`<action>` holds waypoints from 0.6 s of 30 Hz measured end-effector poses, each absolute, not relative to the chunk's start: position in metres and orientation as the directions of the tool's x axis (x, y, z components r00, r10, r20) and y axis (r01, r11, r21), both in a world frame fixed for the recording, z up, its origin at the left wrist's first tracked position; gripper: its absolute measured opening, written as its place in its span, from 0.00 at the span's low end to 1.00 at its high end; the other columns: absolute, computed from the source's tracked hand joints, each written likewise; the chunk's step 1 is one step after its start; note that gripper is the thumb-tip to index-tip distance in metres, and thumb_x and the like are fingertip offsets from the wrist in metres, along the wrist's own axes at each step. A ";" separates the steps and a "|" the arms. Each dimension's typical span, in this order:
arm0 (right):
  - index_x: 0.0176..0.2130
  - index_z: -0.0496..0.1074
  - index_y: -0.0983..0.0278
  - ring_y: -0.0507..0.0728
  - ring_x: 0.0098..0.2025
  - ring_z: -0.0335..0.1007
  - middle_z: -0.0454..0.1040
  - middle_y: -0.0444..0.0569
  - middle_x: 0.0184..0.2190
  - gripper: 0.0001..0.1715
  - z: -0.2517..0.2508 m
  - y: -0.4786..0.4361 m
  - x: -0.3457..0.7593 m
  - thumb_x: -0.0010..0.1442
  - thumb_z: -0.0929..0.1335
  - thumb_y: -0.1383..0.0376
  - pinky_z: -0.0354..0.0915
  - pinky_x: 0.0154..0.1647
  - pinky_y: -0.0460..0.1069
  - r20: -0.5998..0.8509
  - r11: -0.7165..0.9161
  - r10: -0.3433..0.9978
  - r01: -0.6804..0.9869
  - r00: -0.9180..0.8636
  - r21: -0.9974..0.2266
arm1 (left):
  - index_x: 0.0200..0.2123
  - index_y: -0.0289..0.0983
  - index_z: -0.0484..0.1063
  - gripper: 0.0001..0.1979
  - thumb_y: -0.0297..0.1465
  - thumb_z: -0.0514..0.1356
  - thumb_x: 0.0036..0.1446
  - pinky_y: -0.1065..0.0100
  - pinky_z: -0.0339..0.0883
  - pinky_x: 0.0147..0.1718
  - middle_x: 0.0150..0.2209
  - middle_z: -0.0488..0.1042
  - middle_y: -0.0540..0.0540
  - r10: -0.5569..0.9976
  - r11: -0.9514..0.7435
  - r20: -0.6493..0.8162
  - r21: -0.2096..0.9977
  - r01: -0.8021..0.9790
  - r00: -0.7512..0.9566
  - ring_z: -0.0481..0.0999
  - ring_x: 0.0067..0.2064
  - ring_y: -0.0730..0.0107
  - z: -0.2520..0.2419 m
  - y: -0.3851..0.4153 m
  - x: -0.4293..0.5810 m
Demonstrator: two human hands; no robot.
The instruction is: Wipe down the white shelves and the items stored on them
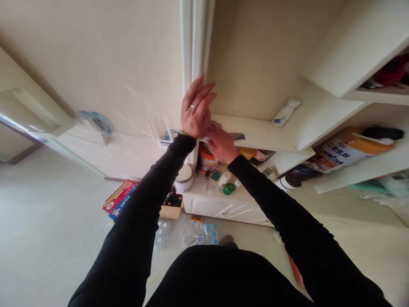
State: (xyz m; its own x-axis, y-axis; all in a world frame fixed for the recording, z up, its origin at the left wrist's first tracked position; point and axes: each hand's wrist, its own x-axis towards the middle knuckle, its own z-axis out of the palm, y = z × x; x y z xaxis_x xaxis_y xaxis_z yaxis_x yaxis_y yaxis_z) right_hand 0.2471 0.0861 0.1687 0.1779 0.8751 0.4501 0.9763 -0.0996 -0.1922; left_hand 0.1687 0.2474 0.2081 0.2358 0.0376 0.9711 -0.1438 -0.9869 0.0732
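The left hand lies, fingers loosely parted, over the white upright post, which runs towards 12 o'clock. Close at its 4 o'clock, the right hand bends over the left end of the shelf; whether it grips anything, I cannot tell. A white bottle lies at 3 o'clock, leaving a stretch of shelf between. The white router crowds the left wrist at 9 o'clock. Under the shelf's edge, at 6 o'clock, an orange tub stands on the bench.

Black top with long, close-fitting sleeves
Plain and softly creased; a slim silver ring circles one finger of the left hand
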 end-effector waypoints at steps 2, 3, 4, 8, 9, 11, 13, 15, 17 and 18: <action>0.55 0.80 0.62 0.71 0.63 0.72 0.77 0.59 0.66 0.19 0.162 0.063 0.243 0.72 0.64 0.71 0.67 0.66 0.66 0.479 -0.058 0.871 0.990 0.112 -0.125 | 0.62 0.49 0.77 0.22 0.41 0.46 0.79 0.44 0.49 0.86 0.70 0.80 0.46 0.009 -0.987 0.979 0.041 -0.153 0.202 0.56 0.85 0.59 0.208 0.249 0.168; 0.53 0.80 0.61 0.70 0.64 0.72 0.76 0.57 0.69 0.18 0.159 0.051 0.246 0.72 0.64 0.72 0.67 0.66 0.65 0.497 -0.041 0.864 0.996 0.078 -0.084 | 0.62 0.50 0.77 0.21 0.40 0.48 0.79 0.44 0.49 0.86 0.70 0.80 0.47 0.003 -0.988 0.979 0.035 -0.150 0.205 0.56 0.85 0.58 0.208 0.250 0.167; 0.51 0.81 0.60 0.69 0.65 0.71 0.76 0.55 0.70 0.18 0.156 0.039 0.252 0.72 0.64 0.72 0.67 0.66 0.65 0.515 -0.039 0.855 0.998 0.058 -0.047 | 0.62 0.50 0.77 0.20 0.40 0.49 0.79 0.43 0.49 0.86 0.69 0.80 0.47 0.006 -0.989 0.976 0.038 -0.141 0.217 0.56 0.85 0.57 0.208 0.252 0.167; 0.46 0.82 0.58 0.66 0.60 0.75 0.78 0.50 0.69 0.17 0.143 -0.023 0.300 0.73 0.64 0.71 0.70 0.63 0.63 0.577 -0.163 0.806 0.987 0.134 -0.001 | 0.63 0.50 0.76 0.19 0.44 0.55 0.77 0.39 0.49 0.86 0.68 0.80 0.46 0.043 -0.989 0.962 0.079 -0.125 0.271 0.55 0.85 0.51 0.207 0.259 0.166; 0.45 0.82 0.58 0.66 0.60 0.75 0.79 0.51 0.68 0.18 0.140 -0.041 0.314 0.72 0.64 0.72 0.71 0.63 0.63 0.592 -0.201 0.789 0.980 0.164 -0.004 | 0.63 0.50 0.76 0.19 0.44 0.55 0.77 0.39 0.49 0.86 0.68 0.80 0.46 0.048 -0.988 0.961 0.086 -0.128 0.274 0.56 0.85 0.51 0.207 0.260 0.166; 0.44 0.82 0.59 0.66 0.61 0.76 0.79 0.52 0.67 0.18 0.137 -0.078 0.340 0.69 0.64 0.73 0.72 0.63 0.63 0.624 -0.273 0.750 0.962 0.219 -0.009 | 0.62 0.50 0.76 0.19 0.44 0.55 0.77 0.38 0.48 0.86 0.67 0.80 0.46 0.055 -0.987 0.961 0.094 -0.134 0.272 0.56 0.85 0.50 0.207 0.262 0.167; 0.45 0.82 0.60 0.67 0.61 0.77 0.80 0.55 0.66 0.20 0.135 -0.112 0.358 0.66 0.64 0.74 0.72 0.64 0.63 0.655 -0.344 0.707 0.939 0.267 -0.011 | 0.61 0.49 0.77 0.18 0.44 0.54 0.77 0.37 0.48 0.85 0.67 0.81 0.45 0.064 -0.985 0.962 0.104 -0.139 0.264 0.57 0.84 0.49 0.207 0.261 0.168; 0.45 0.83 0.60 0.68 0.61 0.77 0.81 0.55 0.65 0.21 0.134 -0.140 0.370 0.63 0.64 0.75 0.73 0.65 0.64 0.670 -0.394 0.681 0.919 0.296 -0.005 | 0.61 0.49 0.77 0.18 0.44 0.55 0.76 0.37 0.48 0.86 0.66 0.81 0.45 0.079 -0.982 0.961 0.122 -0.147 0.264 0.57 0.84 0.49 0.208 0.260 0.168; 0.42 0.83 0.60 0.68 0.62 0.77 0.81 0.54 0.65 0.20 0.133 -0.161 0.375 0.62 0.65 0.75 0.73 0.68 0.64 0.667 -0.415 0.678 0.910 0.310 0.000 | 0.60 0.50 0.78 0.17 0.44 0.56 0.75 0.37 0.48 0.86 0.66 0.81 0.46 0.093 -0.978 0.959 0.139 -0.158 0.267 0.57 0.84 0.49 0.210 0.258 0.168; 0.40 0.82 0.59 0.68 0.63 0.76 0.81 0.53 0.65 0.18 0.132 -0.169 0.375 0.61 0.65 0.75 0.73 0.69 0.64 0.654 -0.412 0.688 0.911 0.315 -0.005 | 0.60 0.50 0.78 0.17 0.43 0.57 0.75 0.38 0.48 0.86 0.66 0.81 0.46 0.097 -0.975 0.958 0.146 -0.166 0.269 0.57 0.84 0.49 0.210 0.257 0.168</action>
